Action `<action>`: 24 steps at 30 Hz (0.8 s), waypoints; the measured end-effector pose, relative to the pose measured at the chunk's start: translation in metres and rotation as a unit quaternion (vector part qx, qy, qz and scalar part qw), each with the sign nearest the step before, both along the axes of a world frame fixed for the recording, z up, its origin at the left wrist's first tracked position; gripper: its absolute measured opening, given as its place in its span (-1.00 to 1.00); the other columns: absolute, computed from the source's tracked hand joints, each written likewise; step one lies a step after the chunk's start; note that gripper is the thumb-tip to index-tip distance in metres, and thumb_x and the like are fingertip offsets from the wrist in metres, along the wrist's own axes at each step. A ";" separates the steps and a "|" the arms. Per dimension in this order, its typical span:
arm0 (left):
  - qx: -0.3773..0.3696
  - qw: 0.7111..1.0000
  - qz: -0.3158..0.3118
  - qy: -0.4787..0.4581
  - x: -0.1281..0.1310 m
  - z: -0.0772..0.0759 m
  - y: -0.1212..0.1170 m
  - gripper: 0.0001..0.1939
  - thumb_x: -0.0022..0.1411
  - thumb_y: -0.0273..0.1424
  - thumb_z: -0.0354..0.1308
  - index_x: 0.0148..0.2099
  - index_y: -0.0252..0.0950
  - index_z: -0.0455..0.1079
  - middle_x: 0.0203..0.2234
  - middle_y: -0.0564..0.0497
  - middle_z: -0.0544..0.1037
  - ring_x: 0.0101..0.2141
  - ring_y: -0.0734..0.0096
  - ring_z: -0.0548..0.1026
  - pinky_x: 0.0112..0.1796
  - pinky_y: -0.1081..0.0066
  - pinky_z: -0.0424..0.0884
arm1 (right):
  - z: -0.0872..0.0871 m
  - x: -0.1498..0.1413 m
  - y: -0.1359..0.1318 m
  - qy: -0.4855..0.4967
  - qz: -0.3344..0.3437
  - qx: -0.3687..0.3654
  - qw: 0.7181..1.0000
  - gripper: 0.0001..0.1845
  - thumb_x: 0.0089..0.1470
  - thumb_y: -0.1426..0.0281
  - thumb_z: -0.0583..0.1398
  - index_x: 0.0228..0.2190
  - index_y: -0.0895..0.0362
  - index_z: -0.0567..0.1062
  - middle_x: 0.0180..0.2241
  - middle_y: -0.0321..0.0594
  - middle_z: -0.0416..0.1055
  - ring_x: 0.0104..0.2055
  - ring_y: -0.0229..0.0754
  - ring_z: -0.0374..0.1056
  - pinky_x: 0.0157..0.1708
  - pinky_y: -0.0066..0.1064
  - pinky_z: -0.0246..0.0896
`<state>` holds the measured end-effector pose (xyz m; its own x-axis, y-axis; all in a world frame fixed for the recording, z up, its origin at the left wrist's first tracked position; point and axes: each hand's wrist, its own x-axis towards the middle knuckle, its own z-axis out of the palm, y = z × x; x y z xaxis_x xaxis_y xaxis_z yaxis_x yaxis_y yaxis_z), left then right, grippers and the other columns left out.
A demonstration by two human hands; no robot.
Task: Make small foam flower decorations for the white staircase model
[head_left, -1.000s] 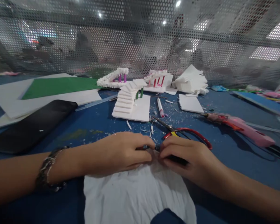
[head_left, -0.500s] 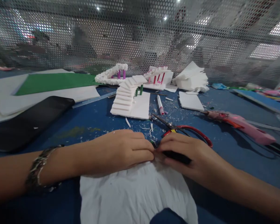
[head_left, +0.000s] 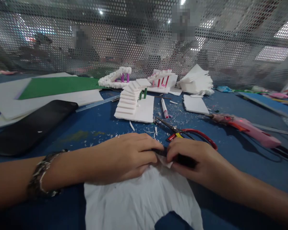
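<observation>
White cloth, matt, softly wrinkled; scissors, dark metal blades, red handles with a smooth sheen; glue gun, pink plastic, smooth, rougher toward the nozzle; marker, smooth white plastic; model staircase, matt, apparently foam board; green sheet, matt paper or card; black slab, smooth, dull sheen, material uncertain; screen, perforated grey metal; tabletop, smooth blue.

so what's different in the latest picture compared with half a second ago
The left hand and right hand have drawn slightly apart at the fingertips, baring a pale flap of the wrinkled white sheet between them. Nothing was visibly let go. Scissors, glue gun and stair model stayed put.
</observation>
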<state>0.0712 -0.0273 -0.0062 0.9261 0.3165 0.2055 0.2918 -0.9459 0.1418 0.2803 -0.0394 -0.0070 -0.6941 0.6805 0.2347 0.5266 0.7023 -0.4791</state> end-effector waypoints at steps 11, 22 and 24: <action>-0.018 0.999 -0.024 0.031 -0.001 -0.001 0.003 -0.76 0.19 -0.56 -0.10 -0.10 -0.33 0.26 -0.12 -0.03 0.39 -0.13 0.37 0.29 -0.08 0.36 0.13 | 0.004 0.005 0.002 -0.029 0.039 0.005 0.999 -0.85 0.01 0.54 0.08 -0.46 0.17 0.46 -0.40 -0.23 0.31 -0.36 -0.33 0.26 -0.33 -0.52 0.15; -0.121 0.989 0.081 -0.041 0.012 0.002 -0.001 -0.85 0.19 -0.48 -0.05 -0.22 -0.38 0.30 -0.32 -0.05 0.41 -0.27 0.39 0.33 -0.24 0.45 0.24 | 0.005 0.000 0.000 -0.060 0.015 0.003 0.998 -0.89 -0.03 0.50 0.12 -0.36 0.18 0.39 -0.44 -0.26 0.32 -0.37 -0.29 0.23 -0.37 -0.49 0.13; -0.120 0.988 0.086 -0.051 0.013 0.000 -0.001 -0.87 0.16 -0.49 0.01 -0.21 -0.37 0.30 -0.33 -0.05 0.40 -0.27 0.38 0.33 -0.26 0.45 0.25 | 0.006 0.000 -0.001 -0.066 0.016 -0.009 0.998 -0.86 -0.07 0.47 0.15 -0.36 0.18 0.39 -0.42 -0.24 0.32 -0.36 -0.28 0.23 -0.38 -0.49 0.13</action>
<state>0.0841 -0.0279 -0.0065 0.8325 0.5186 0.1946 0.4184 -0.8190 0.3927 0.2805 -0.0407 -0.0014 -0.7390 0.6614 0.1282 0.5640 0.7114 -0.4193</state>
